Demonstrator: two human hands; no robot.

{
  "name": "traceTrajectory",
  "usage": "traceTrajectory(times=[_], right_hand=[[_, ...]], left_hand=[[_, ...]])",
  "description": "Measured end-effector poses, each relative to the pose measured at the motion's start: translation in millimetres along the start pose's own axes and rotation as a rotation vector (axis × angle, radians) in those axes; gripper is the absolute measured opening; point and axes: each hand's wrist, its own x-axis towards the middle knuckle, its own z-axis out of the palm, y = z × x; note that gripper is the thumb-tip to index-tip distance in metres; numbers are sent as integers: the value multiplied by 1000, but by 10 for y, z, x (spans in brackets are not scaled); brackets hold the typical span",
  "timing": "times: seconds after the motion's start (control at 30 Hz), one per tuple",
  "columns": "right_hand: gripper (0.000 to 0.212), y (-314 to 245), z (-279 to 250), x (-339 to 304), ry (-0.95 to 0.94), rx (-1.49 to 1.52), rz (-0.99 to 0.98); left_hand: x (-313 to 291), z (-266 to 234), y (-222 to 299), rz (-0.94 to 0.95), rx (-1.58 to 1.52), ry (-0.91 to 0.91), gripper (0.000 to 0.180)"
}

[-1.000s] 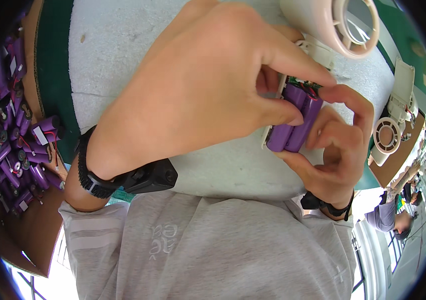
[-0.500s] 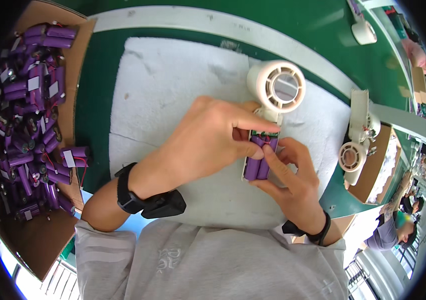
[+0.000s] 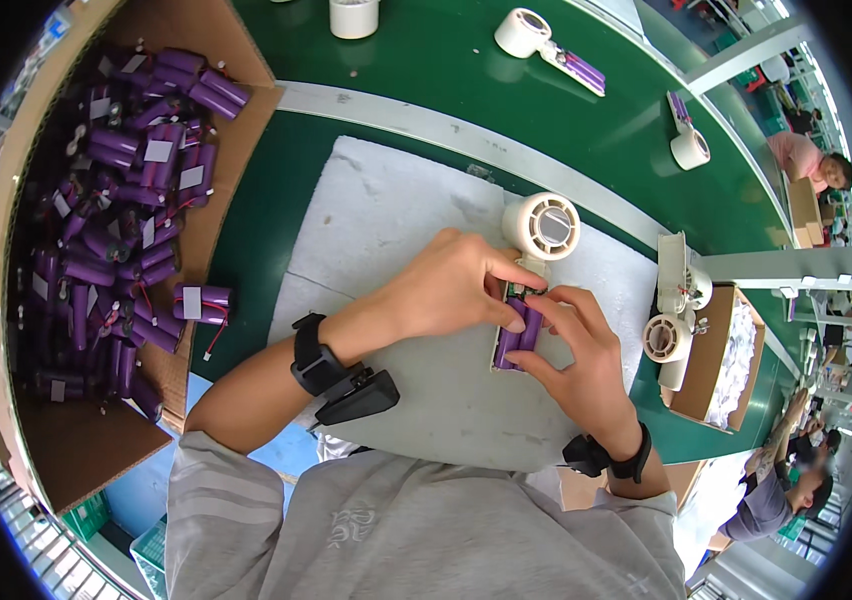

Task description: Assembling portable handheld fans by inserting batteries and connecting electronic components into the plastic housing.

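A cream handheld fan [image 3: 543,226] lies on the pale cloth mat [image 3: 386,225], its round head pointing away from me. The handle is uncovered, and a purple two-cell battery pack [image 3: 517,343] sits in it below a small green circuit board. My left hand [image 3: 446,285] closes round the upper handle, with the thumb pressed on the pack and the index finger across the board. From the right, my right hand [image 3: 586,355] pinches the pack, its index finger near the board and its thumb lower down. Fingers partly hide the wires.
At left, a cardboard box [image 3: 246,150] holds many purple packs; one loose pack [image 3: 204,303] lies beside it. White fan bodies [image 3: 668,338] and a box of white pieces [image 3: 706,365] stand at right. More fans [image 3: 523,34] lie across the green surface. People are at far right.
The view has shifted, showing more of the far surface. My right index finger has moved up the pack toward the board. Both hands stay on the fan and its pack.
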Motion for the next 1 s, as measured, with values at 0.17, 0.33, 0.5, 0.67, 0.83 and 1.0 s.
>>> traceTrajectory(times=[0.17,0.33,0.5,0.67,0.83,1.0], right_hand=[[58,8,-14,5,-82,40,-32],[63,-101,44,-77,-36,-80,-82],[69,-81,128,-56,57,-207,-84],[58,353,-57,292,302,-429,37],[53,255,-330,315,327,-362,94],[47,318,-109,31,-50,652,290]], left_hand=[[11,-33,43,-28,18,-44,39],[2,-48,70,-77,69,-103,41],[-9,50,8,11,68,-86,50],[17,72,-45,175,-22,147,55],[51,-118,-89,127,106,409,60],[242,-495,-103,20,56,660,74]])
